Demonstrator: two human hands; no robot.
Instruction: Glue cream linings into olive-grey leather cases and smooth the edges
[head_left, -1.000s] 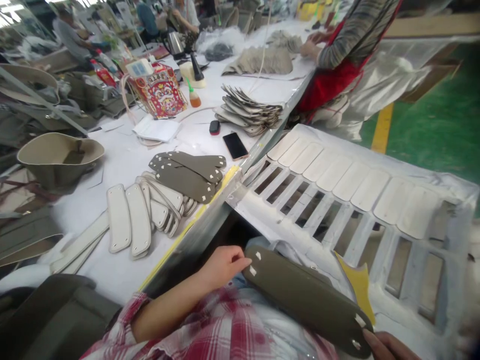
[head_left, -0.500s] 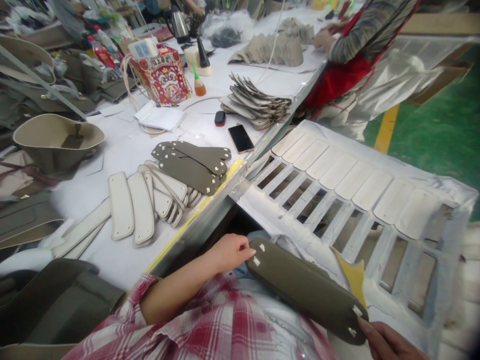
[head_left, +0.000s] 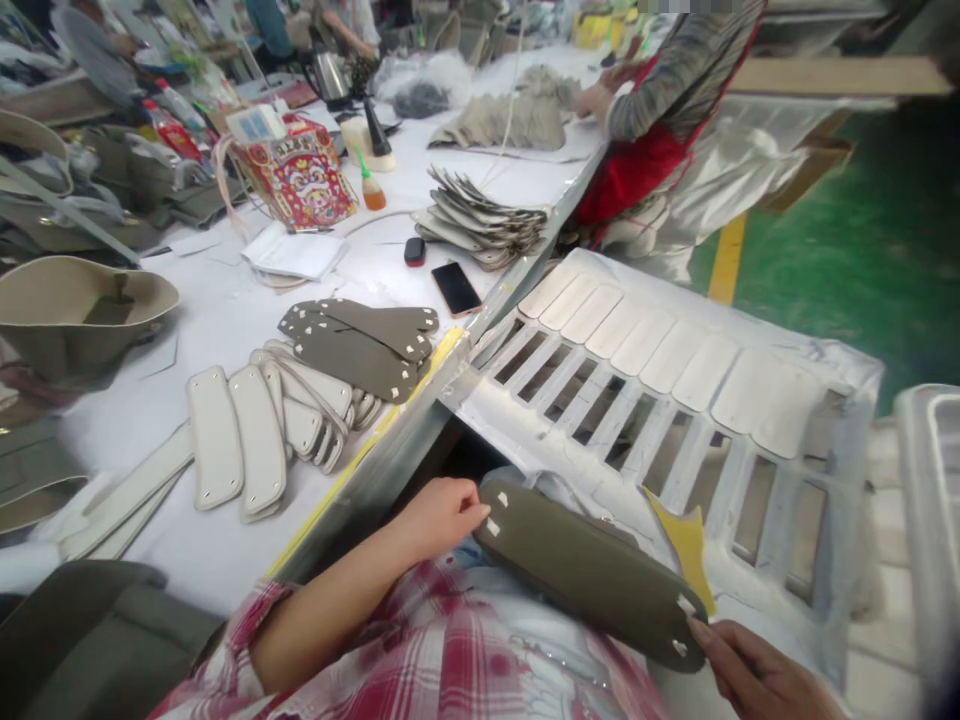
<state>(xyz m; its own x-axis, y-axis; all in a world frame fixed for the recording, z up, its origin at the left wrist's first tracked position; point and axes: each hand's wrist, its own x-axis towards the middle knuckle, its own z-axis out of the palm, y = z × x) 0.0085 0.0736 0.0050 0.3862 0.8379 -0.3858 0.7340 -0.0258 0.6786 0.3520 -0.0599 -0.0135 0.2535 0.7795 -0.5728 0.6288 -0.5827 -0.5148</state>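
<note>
A long olive-green panel [head_left: 589, 575] with rounded ends is stretched across my lap, white tab marks near each end. My left hand [head_left: 442, 515] pinches its upper left end, and my right hand [head_left: 757, 665] grips the lower right end between thumb and fingers. Left of them on the table, several similar green panels [head_left: 360, 350] lie fanned out. Beside those, pale cream strips [head_left: 232, 435] with small holes are heaped loosely. A yellow scrap [head_left: 682, 545] shows just behind the held panel.
To the right, a slotted white rack [head_left: 622, 400] carries a row of cream pieces [head_left: 667, 350]. A phone [head_left: 456, 288], a stack of panels [head_left: 484, 220], a glue bottle [head_left: 371, 190] and a red patterned bag [head_left: 296, 175] are on the table [head_left: 202, 290]. Another person's sleeve [head_left: 660, 95] is beyond.
The view has turned slightly right, bringing a clear plastic bin in at the right edge. Both hands keep hold of the green panel, in nearly the same pose.
</note>
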